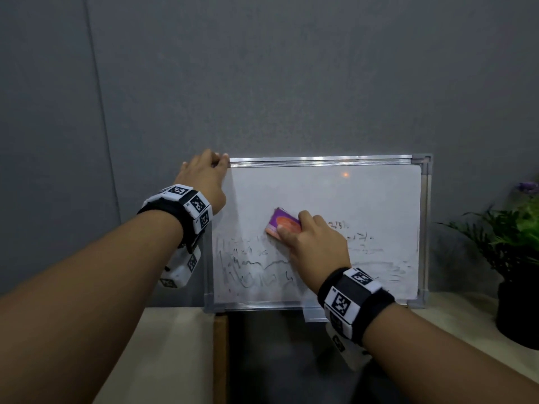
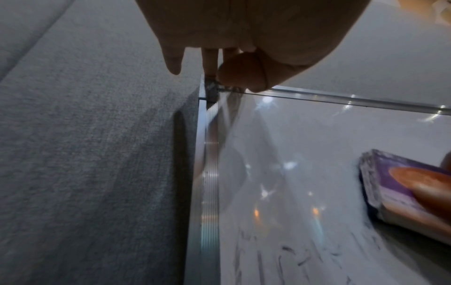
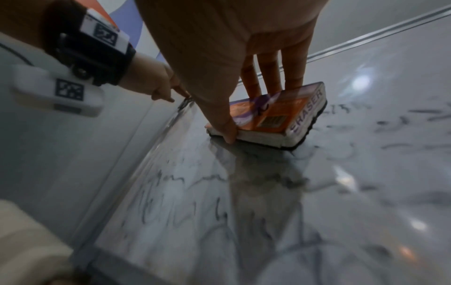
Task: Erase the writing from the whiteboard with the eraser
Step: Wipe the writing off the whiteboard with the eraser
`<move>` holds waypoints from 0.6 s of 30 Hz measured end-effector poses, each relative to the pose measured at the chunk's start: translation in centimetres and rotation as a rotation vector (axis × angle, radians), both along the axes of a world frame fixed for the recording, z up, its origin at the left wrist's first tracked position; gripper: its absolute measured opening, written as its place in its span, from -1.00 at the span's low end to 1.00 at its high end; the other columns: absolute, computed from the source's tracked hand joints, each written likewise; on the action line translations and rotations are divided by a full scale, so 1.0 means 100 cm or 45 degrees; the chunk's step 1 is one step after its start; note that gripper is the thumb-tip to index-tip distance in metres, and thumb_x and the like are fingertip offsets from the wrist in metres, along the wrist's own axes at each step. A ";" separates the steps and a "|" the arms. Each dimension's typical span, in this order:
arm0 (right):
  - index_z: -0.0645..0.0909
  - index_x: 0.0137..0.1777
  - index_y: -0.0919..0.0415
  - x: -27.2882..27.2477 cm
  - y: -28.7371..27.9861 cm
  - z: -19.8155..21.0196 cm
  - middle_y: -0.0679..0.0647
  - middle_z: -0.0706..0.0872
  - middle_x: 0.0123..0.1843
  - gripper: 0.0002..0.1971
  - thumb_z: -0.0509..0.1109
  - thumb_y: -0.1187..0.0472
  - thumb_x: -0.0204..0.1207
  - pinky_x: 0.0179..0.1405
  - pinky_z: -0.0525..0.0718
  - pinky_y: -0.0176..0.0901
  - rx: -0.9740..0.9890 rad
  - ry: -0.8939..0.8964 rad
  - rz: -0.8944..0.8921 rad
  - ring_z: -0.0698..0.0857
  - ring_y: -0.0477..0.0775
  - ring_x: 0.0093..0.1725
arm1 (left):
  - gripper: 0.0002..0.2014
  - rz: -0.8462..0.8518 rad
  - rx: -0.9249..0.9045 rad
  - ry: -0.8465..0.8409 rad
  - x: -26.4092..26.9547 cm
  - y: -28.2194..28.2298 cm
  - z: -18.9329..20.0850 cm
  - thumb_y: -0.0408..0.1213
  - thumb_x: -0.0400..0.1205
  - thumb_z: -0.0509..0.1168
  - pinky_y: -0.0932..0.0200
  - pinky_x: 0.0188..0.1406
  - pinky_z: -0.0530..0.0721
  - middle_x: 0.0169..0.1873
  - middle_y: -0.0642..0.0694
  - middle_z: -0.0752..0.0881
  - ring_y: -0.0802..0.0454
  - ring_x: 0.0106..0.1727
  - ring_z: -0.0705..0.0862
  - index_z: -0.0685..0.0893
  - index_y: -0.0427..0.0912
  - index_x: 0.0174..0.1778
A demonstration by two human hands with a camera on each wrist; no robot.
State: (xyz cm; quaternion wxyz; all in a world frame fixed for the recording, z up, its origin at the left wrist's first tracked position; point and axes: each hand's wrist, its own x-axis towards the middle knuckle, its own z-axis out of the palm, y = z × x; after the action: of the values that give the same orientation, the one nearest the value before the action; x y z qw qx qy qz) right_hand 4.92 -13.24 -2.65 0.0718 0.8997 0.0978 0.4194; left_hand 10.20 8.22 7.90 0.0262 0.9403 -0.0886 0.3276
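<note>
A framed whiteboard [image 1: 320,188] leans upright against the grey wall. Its upper half looks wiped, while smeared black writing [image 1: 248,263] covers the lower half. My right hand [image 1: 312,240] grips a purple and orange eraser [image 1: 281,223] and presses it flat on the board near the middle. In the right wrist view the eraser [image 3: 275,115] sits between thumb and fingers, felt side down. My left hand [image 1: 208,173] pinches the board's top left corner; the left wrist view shows the thumb and fingers of that left hand [image 2: 229,75] on the frame corner [image 2: 211,90].
The board stands on a light table [image 1: 163,345] split by a dark gap [image 1: 277,360] below it. A potted green plant [image 1: 516,258] stands at the right, close to the board's right edge. The grey wall [image 1: 262,68] fills the background.
</note>
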 end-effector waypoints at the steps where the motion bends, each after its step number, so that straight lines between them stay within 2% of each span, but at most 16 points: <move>1: 0.68 -0.07 -0.08 -0.002 -0.005 -0.004 0.03 0.48 -0.18 -0.65 0.66 0.11 0.14 -0.54 0.15 -0.19 -0.011 0.012 -0.010 0.52 0.11 -0.30 | -0.18 0.000 0.002 -0.004 0.000 0.001 0.000 -0.45 0.47 0.25 -0.14 0.61 0.14 0.46 -0.07 0.30 -0.14 0.51 0.27 0.13 -0.04 0.68; 3: 0.68 -0.06 -0.09 -0.006 -0.020 -0.008 0.04 0.49 -0.18 -0.69 0.64 0.04 0.21 -0.54 0.14 -0.20 -0.014 0.017 -0.031 0.52 0.11 -0.30 | -0.18 0.005 0.004 -0.007 0.002 0.001 -0.001 -0.45 0.47 0.25 -0.14 0.61 0.14 0.46 -0.08 0.30 -0.14 0.51 0.27 0.13 -0.04 0.68; 6: 0.69 0.00 -0.04 -0.008 -0.043 0.001 0.09 0.51 -0.14 -0.77 0.50 -0.04 0.36 -0.53 0.14 -0.22 0.051 -0.030 -0.028 0.53 0.15 -0.27 | -0.18 0.016 0.019 -0.006 0.002 0.000 -0.002 -0.45 0.47 0.25 -0.14 0.61 0.15 0.45 -0.08 0.30 -0.15 0.50 0.28 0.13 -0.06 0.67; 11: 0.71 0.01 -0.02 -0.005 -0.049 0.022 0.10 0.52 -0.13 -0.79 0.50 0.00 0.39 -0.53 0.18 -0.23 0.094 -0.098 -0.069 0.53 0.15 -0.26 | -0.19 0.086 0.097 -0.052 -0.003 -0.010 0.001 -0.35 0.43 0.29 -0.18 0.62 0.08 0.39 -0.14 0.34 -0.20 0.44 0.33 0.16 -0.15 0.64; 14: 0.70 -0.03 -0.04 -0.007 -0.045 0.013 0.09 0.50 -0.16 -0.78 0.31 -0.09 0.48 -0.55 0.16 -0.23 0.088 -0.057 0.004 0.52 0.14 -0.29 | -0.16 0.118 0.094 -0.091 -0.006 -0.022 -0.003 -0.30 0.39 0.31 -0.24 0.62 0.01 0.43 -0.20 0.31 -0.23 0.51 0.26 0.13 -0.21 0.61; 16: 0.69 -0.03 -0.05 -0.008 -0.049 0.002 0.07 0.50 -0.16 -0.80 0.50 -0.04 0.37 -0.55 0.16 -0.22 0.043 -0.020 -0.011 0.52 0.13 -0.29 | -0.09 0.098 0.071 -0.091 -0.008 -0.033 -0.006 -0.29 0.38 0.33 -0.26 0.62 -0.07 0.50 -0.22 0.23 -0.24 0.58 0.14 0.03 -0.18 0.64; 17: 0.68 -0.03 -0.07 -0.009 -0.053 -0.003 0.06 0.50 -0.15 -0.74 0.59 -0.02 0.30 -0.55 0.16 -0.22 0.022 -0.004 -0.034 0.52 0.12 -0.29 | -0.06 0.077 0.080 -0.097 -0.008 -0.040 -0.007 -0.29 0.38 0.32 -0.28 0.62 -0.09 0.53 -0.21 0.18 -0.22 0.61 0.09 -0.02 -0.16 0.65; 18: 0.68 -0.03 -0.08 -0.009 -0.058 -0.006 0.05 0.49 -0.15 -0.72 0.61 -0.04 0.29 -0.54 0.16 -0.21 0.023 -0.004 -0.046 0.51 0.12 -0.29 | -0.05 0.048 0.099 -0.105 -0.008 -0.047 -0.008 -0.29 0.37 0.31 -0.29 0.62 -0.11 0.56 -0.19 0.15 -0.21 0.63 0.05 -0.05 -0.15 0.66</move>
State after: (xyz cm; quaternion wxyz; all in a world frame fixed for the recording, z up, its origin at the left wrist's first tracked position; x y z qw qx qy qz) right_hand 4.02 -19.06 -3.21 0.0712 0.9012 0.0776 0.4204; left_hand 9.35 3.54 7.10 -0.0203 0.9278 -0.0844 0.3629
